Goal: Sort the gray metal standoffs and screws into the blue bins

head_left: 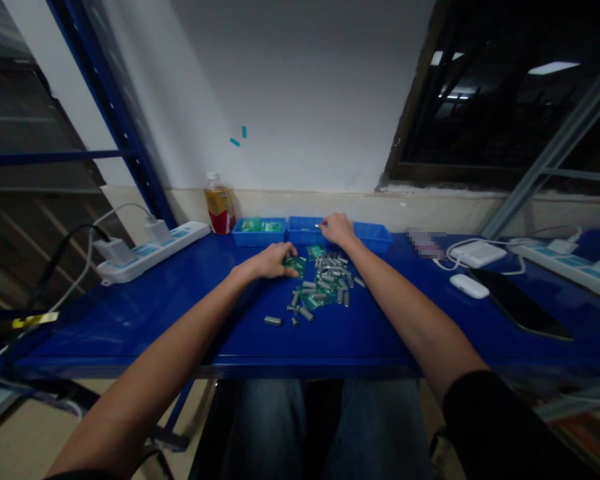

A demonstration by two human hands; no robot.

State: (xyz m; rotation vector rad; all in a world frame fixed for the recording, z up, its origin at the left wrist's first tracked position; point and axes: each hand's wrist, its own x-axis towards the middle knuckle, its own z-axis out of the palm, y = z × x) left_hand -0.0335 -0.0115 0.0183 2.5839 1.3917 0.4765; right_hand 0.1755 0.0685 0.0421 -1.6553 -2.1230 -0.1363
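Left hand (pixel 276 260) lies with fingers curled over a green packet (pixel 296 264), its thumb at the near side; whether it truly pinches the film, I cannot tell. Behind it stands the left blue tray (pixel 259 237), with other packets inside. Nearer the front edge of the worktop (pixel 353 340), a lone cylinder (pixel 273 321) lies on its side (round, so perhaps the likeliest to roll); a brush from the left forearm could send it off the edge. Next come the metal cylinders (pixel 330 270), loosely heaped and partly over green film, between the hands; dragging that film could scatter them. Above the heap, the right hand (pixel 338 230) grips a small bright piece (pixel 317 226) in its fingertips, over the right blue tray (pixel 305 237). Such a slight hold could let it slip, and a low wrist might catch the tray's rim.
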